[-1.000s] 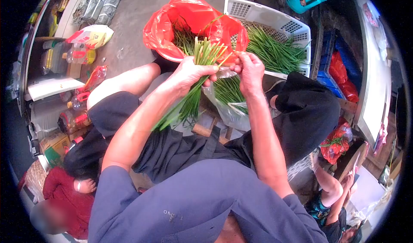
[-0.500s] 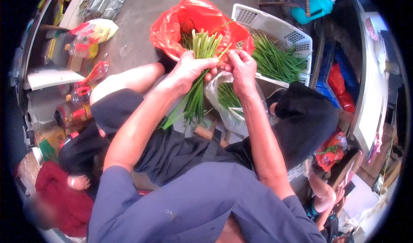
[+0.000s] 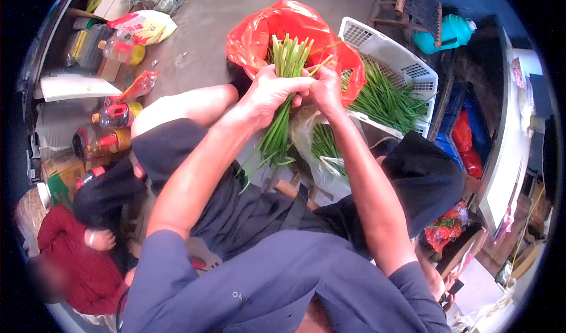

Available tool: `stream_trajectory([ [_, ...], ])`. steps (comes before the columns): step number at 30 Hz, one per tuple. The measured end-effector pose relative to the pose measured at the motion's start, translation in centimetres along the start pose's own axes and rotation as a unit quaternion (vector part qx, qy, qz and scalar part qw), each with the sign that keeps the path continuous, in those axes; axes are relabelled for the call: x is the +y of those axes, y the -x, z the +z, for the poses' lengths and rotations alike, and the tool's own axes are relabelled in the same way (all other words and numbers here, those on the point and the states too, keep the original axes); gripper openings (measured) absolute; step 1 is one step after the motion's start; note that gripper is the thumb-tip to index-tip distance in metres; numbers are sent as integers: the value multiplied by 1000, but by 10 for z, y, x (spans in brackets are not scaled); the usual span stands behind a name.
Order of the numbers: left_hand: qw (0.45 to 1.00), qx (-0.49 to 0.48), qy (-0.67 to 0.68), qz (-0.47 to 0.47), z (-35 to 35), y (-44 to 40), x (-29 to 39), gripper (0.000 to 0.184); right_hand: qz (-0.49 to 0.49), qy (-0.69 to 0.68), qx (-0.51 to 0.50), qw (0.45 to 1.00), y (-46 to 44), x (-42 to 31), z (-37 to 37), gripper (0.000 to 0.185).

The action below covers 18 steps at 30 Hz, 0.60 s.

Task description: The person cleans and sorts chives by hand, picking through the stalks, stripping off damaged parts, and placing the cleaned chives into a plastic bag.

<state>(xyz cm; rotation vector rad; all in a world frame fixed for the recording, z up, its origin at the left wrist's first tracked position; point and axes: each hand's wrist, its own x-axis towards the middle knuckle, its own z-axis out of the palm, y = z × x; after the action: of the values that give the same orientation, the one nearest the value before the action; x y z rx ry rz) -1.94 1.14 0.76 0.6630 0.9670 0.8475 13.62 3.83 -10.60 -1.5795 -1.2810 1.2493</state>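
Observation:
My left hand is wrapped round an upright bunch of garlic chives, cut ends up and green leaves hanging below the fist. Against its thumb, my right hand is closed at the side of the bunch. A loose stalk slants up between the two hands; the right fingertips are partly hidden. Just behind the hands stands an open red plastic bag with greens inside. Under my right forearm, a clear plastic bag holds more chives.
A white plastic basket of chives stands behind, to the right. Bottles line the left side. A folding chair and a teal jug are at the back right. A person in a red top sits at lower left; another person's hand shows at lower right.
My right hand has moved in against the left thumb and the bunch. The left hand keeps its hold on the chives. The whole view has shifted slightly.

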Motion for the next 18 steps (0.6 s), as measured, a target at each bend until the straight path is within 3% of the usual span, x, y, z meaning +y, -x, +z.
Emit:
stream_trajectory([
  [2,1000,0,-8,12,-2,-2,0,15,-28,27,42,998,-1,9,1,26],
  [5,999,6,15,33,-1,-2,6,10,-89,17,19,996,2,20,-9,23],
  [6,999,26,-4,29,1,0,8,11,-52,4,-16,998,8,14,-20,21],
  [10,999,14,-13,30,0,-2,7,17,66,-8,8,998,52,-1,-59,29],
  [12,999,9,-10,34,3,-1,7,17,175,-68,-28,982,68,14,-76,33],
  [13,999,8,-6,40,5,-2,6,16,176,-69,-25,982,75,22,-80,33],
  [15,999,14,-3,40,9,-2,5,16,229,-16,-123,966,87,41,-82,33],
  [18,999,14,-22,40,12,-3,6,16,206,97,-122,966,93,105,-70,26],
])
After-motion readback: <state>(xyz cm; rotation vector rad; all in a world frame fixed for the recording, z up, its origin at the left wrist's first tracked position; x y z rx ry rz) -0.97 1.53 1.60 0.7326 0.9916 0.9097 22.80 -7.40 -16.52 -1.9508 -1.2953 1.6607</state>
